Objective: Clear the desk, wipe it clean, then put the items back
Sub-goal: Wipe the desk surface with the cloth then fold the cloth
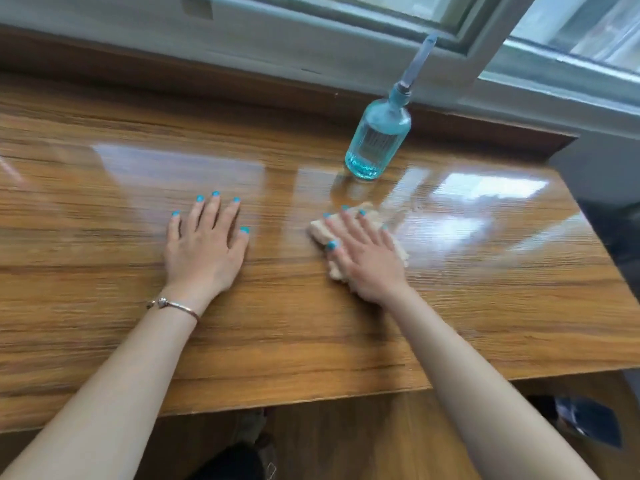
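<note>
Both hands lie flat and apart on the desk (104,202): my left hand (204,251) bare on the wood, fingers spread, my right hand (367,261) pressing straight fingers on one beige cloth (320,232), which runs lengthwise along my fingers. One blue bottle (377,140) stands just beyond the cloth, neck toward the window.

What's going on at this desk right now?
A person is wiping a wooden desk. The right hand presses a beige cloth flat against the glossy top, while the left hand rests open on the wood beside it. A blue glass bottle stands upright just beyond the cloth, near the window sill. Nothing else sits on the visible desktop.
</note>
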Motion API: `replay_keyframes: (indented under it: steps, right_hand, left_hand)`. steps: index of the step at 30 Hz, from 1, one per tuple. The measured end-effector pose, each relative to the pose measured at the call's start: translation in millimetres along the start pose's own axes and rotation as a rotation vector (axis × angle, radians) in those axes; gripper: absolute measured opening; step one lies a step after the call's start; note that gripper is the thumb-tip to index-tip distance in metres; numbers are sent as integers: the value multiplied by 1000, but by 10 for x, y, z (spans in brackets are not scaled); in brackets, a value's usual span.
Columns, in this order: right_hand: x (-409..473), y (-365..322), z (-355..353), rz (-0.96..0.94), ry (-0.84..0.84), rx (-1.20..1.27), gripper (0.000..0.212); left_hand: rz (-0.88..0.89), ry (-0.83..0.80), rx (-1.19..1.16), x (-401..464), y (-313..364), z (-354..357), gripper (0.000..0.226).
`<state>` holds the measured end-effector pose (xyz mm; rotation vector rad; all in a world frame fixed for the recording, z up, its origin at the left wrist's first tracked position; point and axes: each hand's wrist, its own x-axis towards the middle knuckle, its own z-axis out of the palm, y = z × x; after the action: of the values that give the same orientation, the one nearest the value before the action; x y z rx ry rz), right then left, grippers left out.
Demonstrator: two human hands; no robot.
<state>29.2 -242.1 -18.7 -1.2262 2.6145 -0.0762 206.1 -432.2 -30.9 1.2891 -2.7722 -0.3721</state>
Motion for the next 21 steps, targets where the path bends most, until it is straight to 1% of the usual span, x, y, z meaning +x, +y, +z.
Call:
replay_keyframes:
  steps: [1, 2, 3, 4, 5, 6, 8, 10, 11, 12, 13, 15, 17, 19, 20, 21]
  right_hand:
    - [83, 274, -76, 132, 23, 27, 50]
    - [161, 481, -137, 289, 54, 56, 50]
    - [229, 589, -165, 432, 81, 73, 51]
    - [287, 581, -161, 525, 96, 69, 52]
    - [324, 477, -140, 558, 97, 60, 52]
    - [323, 328, -98, 537, 96, 56, 52]
    - [209, 86, -10, 353, 103, 38, 52]
    - [93, 221, -23, 150, 63, 14, 50]
    - [113, 439, -84, 110, 46, 0, 49]
    - [161, 715, -145, 137, 45, -8, 49]
    - [219, 1001, -203, 224, 56, -9, 49]
    - [342, 1466, -327, 456, 93, 12, 51]
    - [448, 1611, -368, 596, 114, 11, 53]
    - [480, 1412, -318, 615, 108, 16, 53]
    - [452, 1244, -268, 554, 102, 8, 53]
    - [394, 1065, -208, 436, 97, -16, 53]
  left_hand:
    - [-37, -20, -43, 25, 125, -21, 53]
    - [-26, -44, -92, 51, 304, -16, 53]
    - [38, -78, -130, 66, 525, 10, 53]
    - [132, -113, -139, 56, 767, 64, 53]
    - [229, -138, -127, 31, 987, 133, 53]
    - [290, -141, -112, 23, 1142, 203, 54]
    - [309, -98, -23, 61, 1239, 307, 56]
    - [292, -72, 26, 72, 1227, 365, 55]
    - [295, -67, 13, 75, 1221, 383, 55]
    - [300, -61, -4, 67, 1233, 389, 55]
    - [301, -53, -15, 59, 1261, 378, 55]
    - [304, -46, -17, 72, 1320, 365, 60]
    - [274, -56, 3, 65, 1343, 374, 65]
    - [256, -52, 22, 71, 1339, 378, 67]
    - [246, -47, 31, 76, 1332, 387, 67]
    - [236, -41, 42, 76, 1325, 392, 67]
